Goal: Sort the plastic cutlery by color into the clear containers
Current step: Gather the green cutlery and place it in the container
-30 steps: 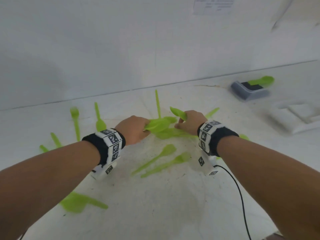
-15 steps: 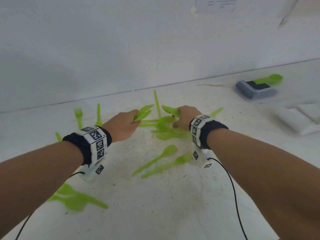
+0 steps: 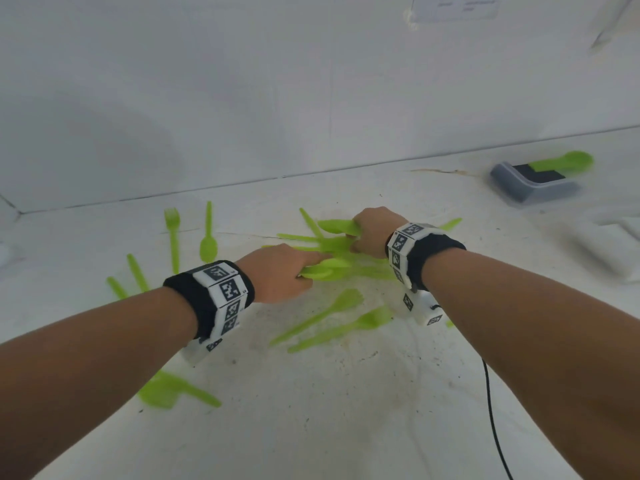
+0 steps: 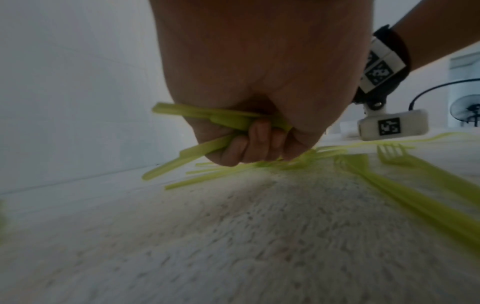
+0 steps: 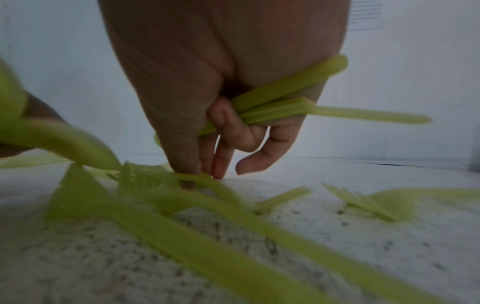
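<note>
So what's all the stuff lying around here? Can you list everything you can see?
cutlery pile: many, too tangled to count, green, middle of the table under both hands
fork: one, green, far left
spoon: one, green, beside that fork
grey box: one, far right, a green spoon resting on it
table: one, white, speckled
paper notice: one, white, on the wall
left hand: grips green cutlery
right hand: grips green cutlery
wristbands: two, black and white

Bare forearms, no sleeves. Black fabric wristband [image 3: 437,258] on each wrist, ringed with white blocks bearing black square-patterned markers. White marker-tagged camera housing [image 3: 423,310] slung beneath each band; thin black cable [image 3: 493,420] trailing from right unit.
</note>
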Motion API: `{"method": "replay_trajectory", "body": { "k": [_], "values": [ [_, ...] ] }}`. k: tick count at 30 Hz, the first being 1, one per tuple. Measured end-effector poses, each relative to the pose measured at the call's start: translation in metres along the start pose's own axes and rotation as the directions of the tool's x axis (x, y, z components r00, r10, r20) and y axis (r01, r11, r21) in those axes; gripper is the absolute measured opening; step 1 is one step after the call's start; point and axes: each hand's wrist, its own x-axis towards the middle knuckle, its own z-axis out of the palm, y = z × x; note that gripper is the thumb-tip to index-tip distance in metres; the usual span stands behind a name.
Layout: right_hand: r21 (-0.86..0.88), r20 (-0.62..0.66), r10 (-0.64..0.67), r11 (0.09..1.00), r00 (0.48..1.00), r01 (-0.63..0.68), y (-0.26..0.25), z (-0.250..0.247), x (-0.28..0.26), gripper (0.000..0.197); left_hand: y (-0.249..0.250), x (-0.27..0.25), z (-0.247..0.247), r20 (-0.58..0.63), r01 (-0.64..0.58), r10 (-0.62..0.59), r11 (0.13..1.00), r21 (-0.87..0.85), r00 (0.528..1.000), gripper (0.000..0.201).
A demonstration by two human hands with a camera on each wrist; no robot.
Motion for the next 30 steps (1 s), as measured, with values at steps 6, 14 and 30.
{"method": "replay_trajectory", "body": {
  "k": [6,14,30],
  "values": [
    [0.088,-0.135,0.132,0.989,0.982,-0.121,0.024,-0.011,-0.010,0.028,-0.003,-0.005,0.001,0.034,0.028,-0.035,0.978,0.205,0.999,0.055],
    [0.443,-0.286,0.415,0.857,0.864,-0.265,0.043,-0.015,-0.031,0.013,-0.012,-0.012,-0.009,-0.035,0.041,-0.034,0.971,0.236,0.999,0.032],
    [0.700,-0.411,0.653,0.673,0.637,-0.238,0.062,-0.033,-0.118,0.013,0.018,0.020,-0.008,-0.225,0.015,-0.196,0.784,-0.620,0.954,0.010]
  ]
}}
